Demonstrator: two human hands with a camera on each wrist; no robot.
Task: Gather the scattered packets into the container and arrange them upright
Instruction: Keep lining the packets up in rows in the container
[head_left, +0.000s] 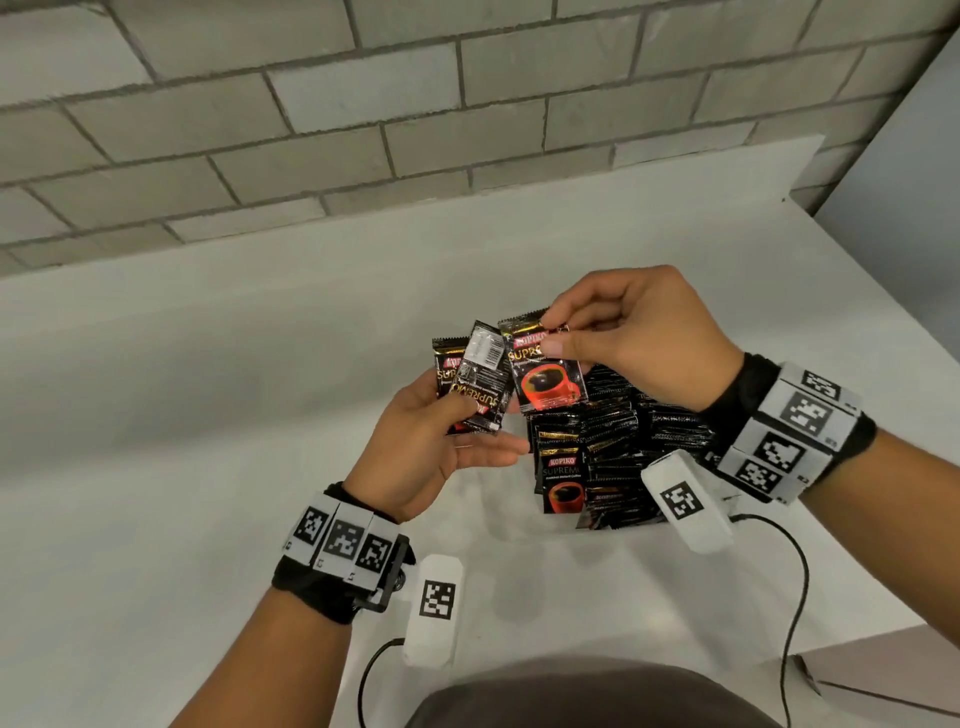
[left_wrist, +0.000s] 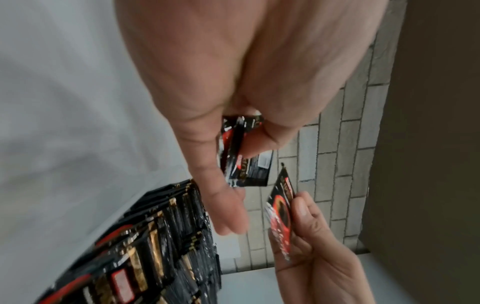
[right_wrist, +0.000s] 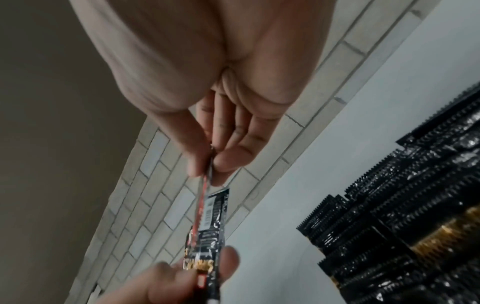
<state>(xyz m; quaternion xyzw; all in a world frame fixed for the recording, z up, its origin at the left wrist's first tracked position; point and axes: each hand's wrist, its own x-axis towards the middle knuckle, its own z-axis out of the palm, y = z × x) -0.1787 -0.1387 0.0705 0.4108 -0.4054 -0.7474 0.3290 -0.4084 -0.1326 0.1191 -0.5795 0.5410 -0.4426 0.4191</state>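
the left hand (head_left: 415, 447) holds a small bunch of packets (head_left: 475, 387) between thumb and fingers, up in the air over the white table (head_left: 208, 415); one of them is turned back side out and upside down, so its white label shows near the top; the right hand (head_left: 631, 338) pinches one packet with a red cup (head_left: 548, 376) by its top edge, thumb in front and fingers behind; that packet hangs just beside the bunch, and i cannot tell if they touch; under the hands, a bit to the right, is the packed row of packets (head_left: 608, 447) standing on edge, close together; i cannot make out the walls of the container, so it may be clear or hidden by the packets

what could go wrong: the pinch on the red cup packet is only at the edge, and the packets look shiny and slippery, so it could slip out and fall flat on the table; the bunch in the left hand is fanned out, not square, so one could slide free; the flipped packet could go in the wrong way up; the row looks tight, so pushing more in could bend them or tip the others over
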